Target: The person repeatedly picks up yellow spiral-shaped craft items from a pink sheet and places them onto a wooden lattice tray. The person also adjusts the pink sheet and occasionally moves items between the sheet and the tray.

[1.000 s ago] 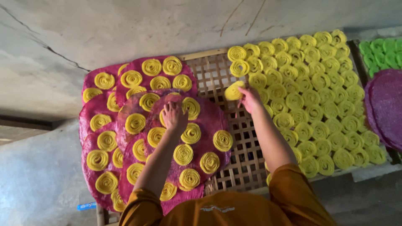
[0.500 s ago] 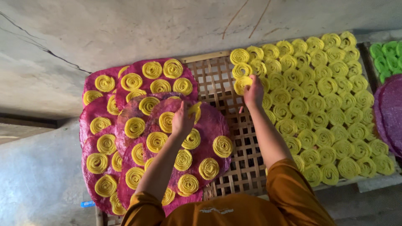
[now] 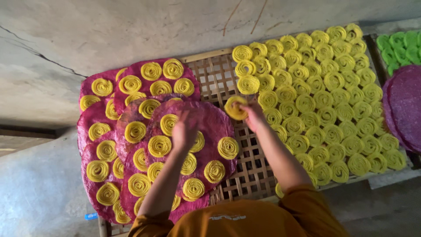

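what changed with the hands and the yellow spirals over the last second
The right hand, which a second ago held a yellow spiral near the top of the laid-out spirals, then reached up to them, now holds one lower, over the bare lattice rack. The left hand stayed above the purple sheets. The sheets' spirals look unchanged.

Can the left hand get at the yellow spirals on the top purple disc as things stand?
Probably yes: the left hand hangs right over the top purple disc, and the yellow spirals lie uncovered beside it; nothing blocks them.
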